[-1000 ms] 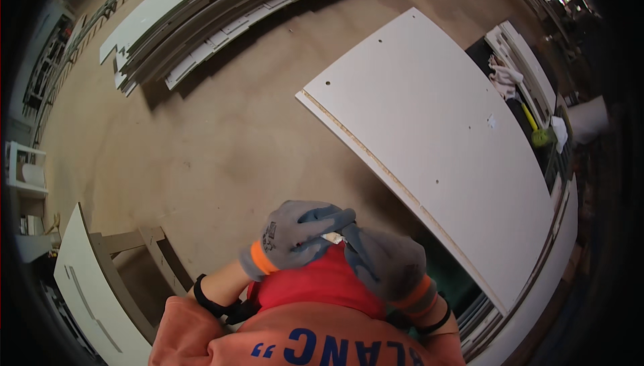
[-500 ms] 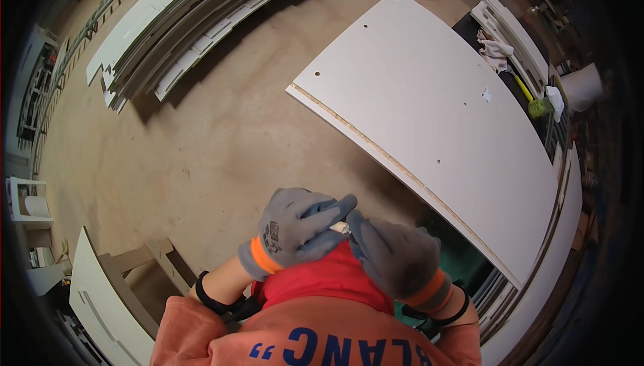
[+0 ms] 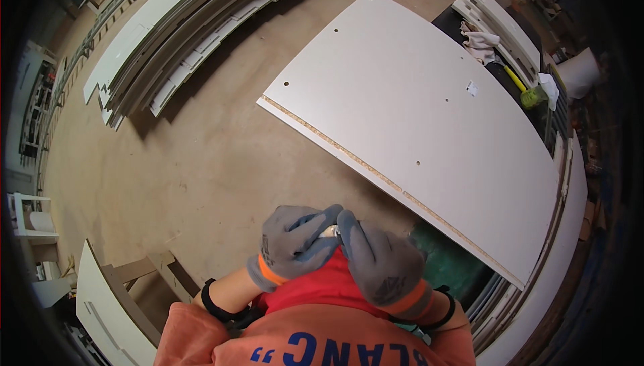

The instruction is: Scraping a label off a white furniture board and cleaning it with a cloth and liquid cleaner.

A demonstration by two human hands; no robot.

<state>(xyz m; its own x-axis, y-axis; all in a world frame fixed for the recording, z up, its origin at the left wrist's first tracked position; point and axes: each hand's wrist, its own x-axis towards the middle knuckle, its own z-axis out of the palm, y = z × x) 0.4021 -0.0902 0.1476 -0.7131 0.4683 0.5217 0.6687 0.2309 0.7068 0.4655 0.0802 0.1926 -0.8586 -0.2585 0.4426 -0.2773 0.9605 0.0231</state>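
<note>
My left hand [image 3: 293, 240], in a grey work glove with an orange cuff, is closed on a small whitish piece [image 3: 329, 232]. My right hand [image 3: 382, 258], gloved alike, meets it in front of my chest, its fingertips pinched at the right end of the same piece. Most of the piece is covered by fingers, so its kind does not show. Beyond my hands, to the right, lies a large white panel [image 3: 416, 91] with several small drilled holes and a bare chipboard groove along its near edge. Neither hand touches the panel.
Stacked white boards [image 3: 201, 37] lie at the far left. Past the panel are a pale cloth [image 3: 480, 38], a yellow-handled brush [image 3: 533, 95] and a white roll [image 3: 578, 73]. A white board on a wooden frame [image 3: 100, 305] stands near left.
The panel and surroundings have shifted left in view as my head turned. My hands have drawn closer together, and the right fingertips now cover more of the small piece's end.
</note>
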